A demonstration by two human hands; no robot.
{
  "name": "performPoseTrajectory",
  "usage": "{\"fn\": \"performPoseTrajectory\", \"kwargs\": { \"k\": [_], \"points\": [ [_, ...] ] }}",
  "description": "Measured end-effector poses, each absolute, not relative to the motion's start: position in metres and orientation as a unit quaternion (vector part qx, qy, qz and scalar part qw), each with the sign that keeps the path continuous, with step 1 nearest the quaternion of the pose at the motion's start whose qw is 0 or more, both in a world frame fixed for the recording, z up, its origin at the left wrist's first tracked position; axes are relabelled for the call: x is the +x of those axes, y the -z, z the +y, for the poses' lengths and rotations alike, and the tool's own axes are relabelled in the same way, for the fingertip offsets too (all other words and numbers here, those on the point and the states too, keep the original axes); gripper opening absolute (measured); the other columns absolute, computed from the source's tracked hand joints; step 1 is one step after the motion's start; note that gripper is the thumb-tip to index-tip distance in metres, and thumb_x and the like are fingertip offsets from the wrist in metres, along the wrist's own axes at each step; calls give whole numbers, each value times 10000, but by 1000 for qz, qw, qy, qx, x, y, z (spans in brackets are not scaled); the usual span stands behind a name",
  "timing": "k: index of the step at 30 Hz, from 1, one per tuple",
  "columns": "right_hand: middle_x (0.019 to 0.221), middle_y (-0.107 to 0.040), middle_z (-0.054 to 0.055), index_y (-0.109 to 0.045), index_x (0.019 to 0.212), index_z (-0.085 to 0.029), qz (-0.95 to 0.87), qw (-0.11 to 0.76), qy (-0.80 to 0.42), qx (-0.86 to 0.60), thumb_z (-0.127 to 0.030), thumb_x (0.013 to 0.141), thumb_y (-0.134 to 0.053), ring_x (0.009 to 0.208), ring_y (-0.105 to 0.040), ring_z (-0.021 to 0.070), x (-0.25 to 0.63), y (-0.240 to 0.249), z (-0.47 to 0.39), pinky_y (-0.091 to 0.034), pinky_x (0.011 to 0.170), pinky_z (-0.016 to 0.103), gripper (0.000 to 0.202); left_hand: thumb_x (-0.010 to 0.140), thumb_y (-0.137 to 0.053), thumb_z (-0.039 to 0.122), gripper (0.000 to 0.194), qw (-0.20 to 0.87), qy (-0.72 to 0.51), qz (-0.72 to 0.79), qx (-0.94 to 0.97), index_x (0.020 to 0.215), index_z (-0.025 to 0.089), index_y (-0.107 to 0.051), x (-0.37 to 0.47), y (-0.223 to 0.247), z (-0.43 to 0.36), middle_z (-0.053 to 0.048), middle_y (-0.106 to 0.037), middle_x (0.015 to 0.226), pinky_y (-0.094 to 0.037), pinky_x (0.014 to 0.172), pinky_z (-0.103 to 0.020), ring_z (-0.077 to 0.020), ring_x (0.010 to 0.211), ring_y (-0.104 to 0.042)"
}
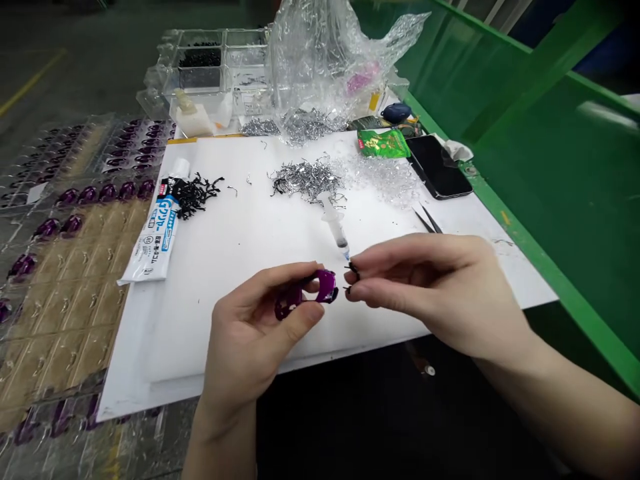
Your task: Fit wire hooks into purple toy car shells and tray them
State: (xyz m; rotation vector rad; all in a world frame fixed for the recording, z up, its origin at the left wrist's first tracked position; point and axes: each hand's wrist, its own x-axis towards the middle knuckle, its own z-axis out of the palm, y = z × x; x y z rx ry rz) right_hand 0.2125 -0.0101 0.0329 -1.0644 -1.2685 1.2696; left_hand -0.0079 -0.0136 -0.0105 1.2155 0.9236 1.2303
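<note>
My left hand (260, 320) is closed on a glossy purple plastic part (327, 285), curved and with an opening through it. Facing it across a small gap, my right hand (425, 283) pinches a small black part (353, 272) between thumb and fingertips. Just beyond the right fingertips lies a syringe (334, 223) with a blue tip, on the white board (240, 267). A pile of small silvery metal pieces (310, 179) sits behind the syringe. Black tweezers (428, 219) rest beyond my right hand.
At left are a glue tube (155, 240), a heap of black parts (196, 195) and clear trays (55, 287) of purple parts. A green packet (383, 143), a phone (440, 167) and a crumpled plastic bag (320, 60) lie at the back. A green wall (560, 200) bounds the right.
</note>
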Motion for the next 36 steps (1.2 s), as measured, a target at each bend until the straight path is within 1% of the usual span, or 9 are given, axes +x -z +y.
{"fn": "performPoseTrajectory", "kwargs": {
  "k": [2,4,11,17,22,26,28,31,36],
  "points": [
    [841,-861,3,-910,954,-288,-468,477,-613,-422,-152,723,-1045,770,-859,208,211,-30,-7,-733,718,222,300,817,-977,93,398,537,-543,386,518,1133,321,-897,-6,10,-14,-23,-869,1138,-673,878,-229,-176,1014,-813],
    [834,-860,15,-911,955,-275,-441,463,-649,-413,-177,738,-1042,784,-862,205,208,-27,-5,-724,714,202,272,797,-969,41,422,532,-557,372,517,1097,329,-898,-4,9,-14,-6,-862,1129,-667,871,-210,-164,1037,-803],
    [828,-857,34,-918,932,-283,-451,466,-616,-447,-289,700,-1071,795,-862,245,202,-24,-8,-753,744,278,278,819,-935,17,407,527,-551,374,529,1088,320,-893,-2,8,-12,-22,-853,1125,-697,839,-264,-198,1036,-808],
    [935,-874,2,-917,956,-340,-502,475,-565,-451,-209,762,-1028,868,-864,240,201,-25,-8,-755,837,303,259,832,-936,39,385,507,-542,396,540,1095,315,-893,-1,9,-16,-23,-851,1122,-688,834,-279,-187,979,-794],
    [1036,-874,-26,-897,1101,-394,-584,465,-506,-433,-122,847,-956,912,-839,189,208,-21,-8,-715,793,242,377,821,-963,49,462,525,-530,411,524,1167,346,-891,-5,10,-18,21,-866,1121,-651,840,-178,-118,908,-774],
    [1152,-847,-31,-868,1200,-427,-630,460,-486,-394,-113,878,-935,1056,-801,180,216,-18,-5,-690,908,256,455,912,-910,100,411,561,-505,397,522,1203,390,-882,-7,9,-17,50,-879,1164,-657,947,-156,-116,1026,-819],
    [1164,-834,-21,-874,1194,-406,-645,454,-481,-383,-123,907,-915,1068,-791,168,218,-19,-4,-676,944,251,405,953,-881,126,389,569,-490,394,530,1227,402,-873,-7,7,-17,54,-878,1190,-657,988,-163,-123,1081,-829],
    [1119,-837,-18,-896,1138,-364,-657,438,-478,-384,-95,920,-892,1023,-790,136,217,-21,-3,-656,935,209,346,983,-858,157,383,572,-479,394,537,1266,415,-857,-7,6,-17,58,-874,1204,-659,984,-157,-122,1086,-832],
    [1093,-850,-40,-909,1057,-361,-593,474,-506,-408,-75,885,-916,1049,-791,124,211,-18,-8,-646,934,162,334,1040,-801,209,323,544,-470,394,572,1285,416,-842,-8,6,-17,57,-844,1236,-643,987,-176,-116,1094,-796]
  ]
}}
